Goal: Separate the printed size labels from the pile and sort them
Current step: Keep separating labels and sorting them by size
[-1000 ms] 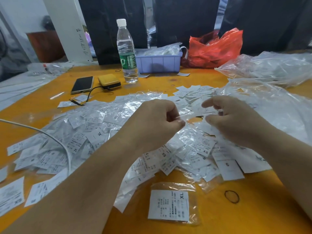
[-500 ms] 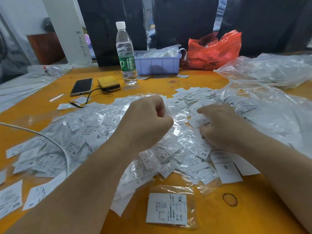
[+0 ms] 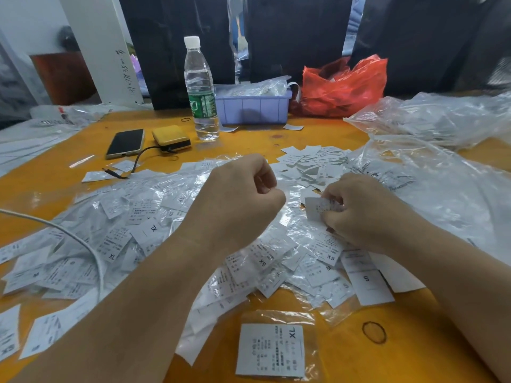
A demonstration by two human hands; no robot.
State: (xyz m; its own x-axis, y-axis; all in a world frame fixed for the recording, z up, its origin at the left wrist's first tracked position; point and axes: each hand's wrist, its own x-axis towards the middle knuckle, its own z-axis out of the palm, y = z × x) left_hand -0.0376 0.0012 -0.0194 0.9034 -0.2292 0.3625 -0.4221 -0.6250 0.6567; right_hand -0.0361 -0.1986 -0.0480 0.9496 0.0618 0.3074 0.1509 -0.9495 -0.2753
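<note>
The right hand (image 3: 365,214) pinches a single white label (image 3: 318,208) between thumb and fingertips, right at the inner edge of the hand, and the label juts out toward the left hand (image 3: 237,200), which hovers just beside it with its fingers curled into a loose fist; whether that fist holds anything I cannot tell, since the fingers hide the palm. The label's long axis runs roughly across the table, from one hand toward the other, so the left hand is the nearer one to take its free end. Both hands hang over the middle of the pile of labels (image 3: 143,233), which spreads across the orange table (image 3: 276,139) from its left edge past the centre, many pieces still in clear sleeves. A smaller heap of bare labels (image 3: 309,158) lies just beyond the hands, toward the far edge, and looks like the likeliest drop place. A bagged XL label (image 3: 272,351) sits alone near the near edge, a rubber band (image 3: 373,332) beside it. Crumpled clear bags (image 3: 431,186) crowd the right side, touching the pile; a white cable (image 3: 83,244) crosses the left part.
</note>
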